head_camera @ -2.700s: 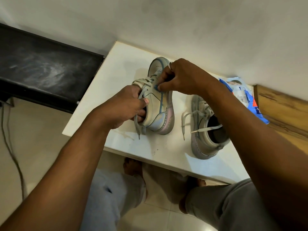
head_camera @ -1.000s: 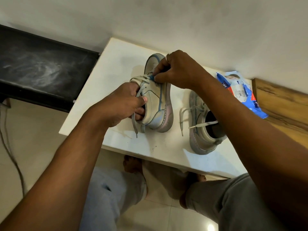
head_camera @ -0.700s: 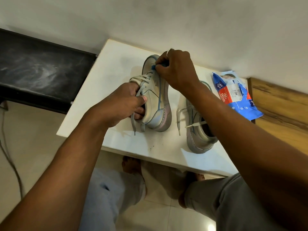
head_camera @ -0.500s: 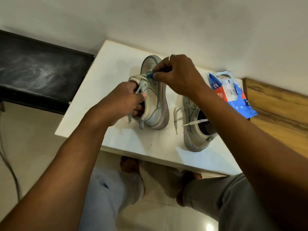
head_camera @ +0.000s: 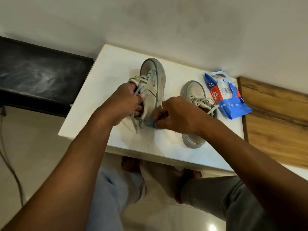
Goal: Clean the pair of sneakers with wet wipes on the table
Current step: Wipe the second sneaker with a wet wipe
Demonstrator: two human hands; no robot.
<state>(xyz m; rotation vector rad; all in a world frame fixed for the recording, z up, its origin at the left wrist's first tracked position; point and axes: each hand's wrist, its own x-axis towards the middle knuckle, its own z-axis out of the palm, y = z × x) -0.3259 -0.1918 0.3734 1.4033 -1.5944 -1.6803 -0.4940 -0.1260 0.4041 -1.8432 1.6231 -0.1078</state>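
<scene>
Comes down from the laces to the heel with the right hand (head_camera: 176, 114), pinching a blue wet wipe (head_camera: 152, 125) against the tilted sneaker (head_camera: 152, 80). Grips its collar with the left hand (head_camera: 123, 102), fingers (head_camera: 139, 108) inside. Has the second sneaker (head_camera: 193, 88) beyond the right hand, wipes pack (head_camera: 225, 95) further right, on white table (head_camera: 113, 77).

Table (head_camera: 113, 67): white top, smooth, matt, dark specks and scuffs. Held sneaker (head_camera: 152, 84): pale upper, matt, leather-like, grubby; rubbery sole rim. Second sneaker (head_camera: 193, 90): same finish. Laces (head_camera: 134, 121): flat woven cloth. Wipe (head_camera: 152, 125): blue scrap, soft, crumpled. Wipes pack (head_camera: 228, 100): glossy plastic film, crinkled. Side panel (head_camera: 275, 124): wood grain, matt. Shelf (head_camera: 38, 75): black, dusty smears. Floor (head_camera: 166, 214): glossy tile, glare spot. Trousers (head_camera: 233, 200): grey cloth.
</scene>
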